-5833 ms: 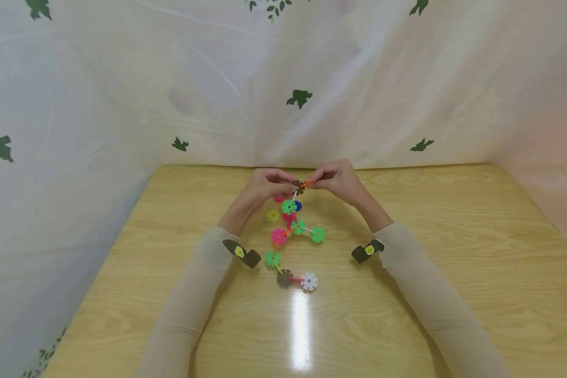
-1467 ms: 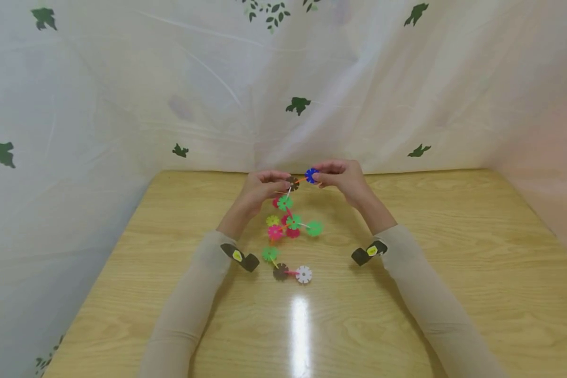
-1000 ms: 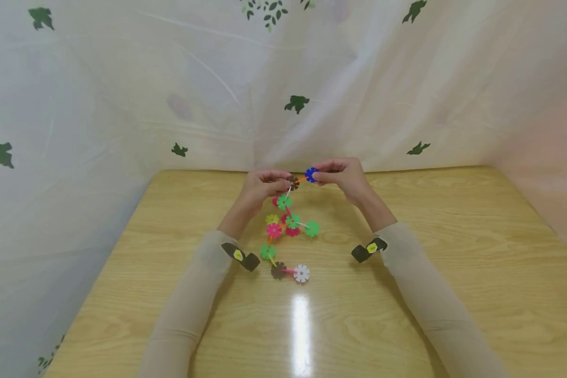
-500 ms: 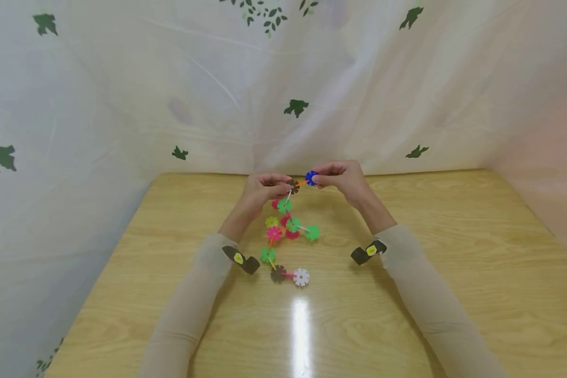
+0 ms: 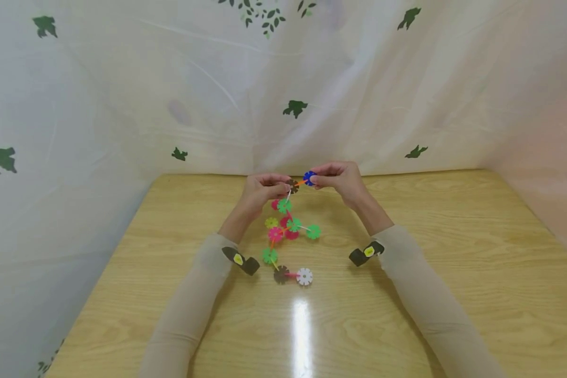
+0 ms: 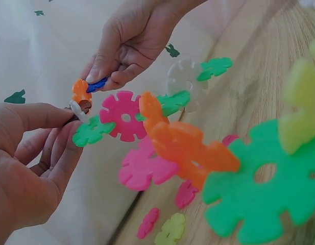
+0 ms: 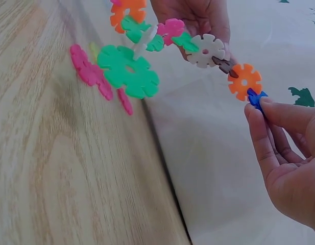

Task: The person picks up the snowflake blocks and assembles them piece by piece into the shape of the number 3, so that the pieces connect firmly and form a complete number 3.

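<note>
A chain of slotted snowflake discs hangs between my hands and trails down toward me in the head view. My left hand (image 5: 261, 195) pinches a brown disc (image 5: 293, 186) near the chain's far end. My right hand (image 5: 344, 182) pinches a blue disc (image 5: 308, 178) between thumb and fingers. In the right wrist view, the blue disc meets the edge of an orange disc (image 7: 252, 76), which joins the brown one. A white disc (image 7: 213, 47) follows, then green and pink discs. A green disc (image 5: 314, 232) branches off to the right. Another white disc (image 5: 307, 273) ends the chain nearest me.
Beneath the chain, loose discs lie on the wooden table (image 5: 453, 262): a yellow one (image 5: 271, 223) and a few pink ones (image 5: 291, 235). A pale curtain (image 5: 217, 94) with green leaf shapes stands behind the table's far edge.
Earlier my right hand held the orange disc at the brown one, and the blue disc lay on the table. Now the right hand holds the blue disc at the orange one, slightly nearer the left hand.
</note>
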Demonstrator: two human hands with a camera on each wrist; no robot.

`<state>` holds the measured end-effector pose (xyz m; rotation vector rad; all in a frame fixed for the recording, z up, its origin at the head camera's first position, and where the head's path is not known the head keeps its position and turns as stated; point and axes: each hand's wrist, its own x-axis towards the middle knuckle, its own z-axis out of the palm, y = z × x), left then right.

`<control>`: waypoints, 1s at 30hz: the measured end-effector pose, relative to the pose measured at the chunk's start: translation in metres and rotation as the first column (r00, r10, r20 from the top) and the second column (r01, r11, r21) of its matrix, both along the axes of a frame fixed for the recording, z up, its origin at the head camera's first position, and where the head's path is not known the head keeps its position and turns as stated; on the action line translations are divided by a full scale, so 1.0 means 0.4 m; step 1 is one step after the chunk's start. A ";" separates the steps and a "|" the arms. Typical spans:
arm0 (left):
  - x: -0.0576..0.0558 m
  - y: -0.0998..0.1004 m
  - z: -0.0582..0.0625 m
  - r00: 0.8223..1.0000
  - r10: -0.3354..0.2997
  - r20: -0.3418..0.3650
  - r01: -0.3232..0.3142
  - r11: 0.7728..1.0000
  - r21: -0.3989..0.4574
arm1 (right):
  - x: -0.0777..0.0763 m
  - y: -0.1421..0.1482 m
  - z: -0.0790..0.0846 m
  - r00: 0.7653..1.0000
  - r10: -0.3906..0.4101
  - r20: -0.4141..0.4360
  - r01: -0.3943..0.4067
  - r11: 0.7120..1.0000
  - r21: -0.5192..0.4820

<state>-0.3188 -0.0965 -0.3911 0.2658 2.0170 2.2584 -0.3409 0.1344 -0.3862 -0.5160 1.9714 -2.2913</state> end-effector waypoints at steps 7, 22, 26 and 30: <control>-0.001 0.002 0.001 1.000 0.015 0.013 -0.015 1.000 0.003 | 0.001 -0.006 -0.002 0.999 -0.040 0.024 0.040 0.999 -0.001; -0.004 0.018 -0.013 0.997 0.054 0.051 -0.058 0.996 0.066 | 0.003 -0.020 0.004 0.993 -0.110 0.053 0.110 0.994 -0.004; -0.005 0.018 -0.013 0.997 0.044 0.070 -0.047 0.998 0.045 | 0.003 -0.017 0.006 0.993 -0.100 0.064 0.100 0.995 0.004; -0.004 0.010 -0.007 0.994 -0.010 0.105 0.011 1.000 -0.004 | 0.000 -0.008 0.005 0.995 -0.070 0.075 0.067 0.997 0.034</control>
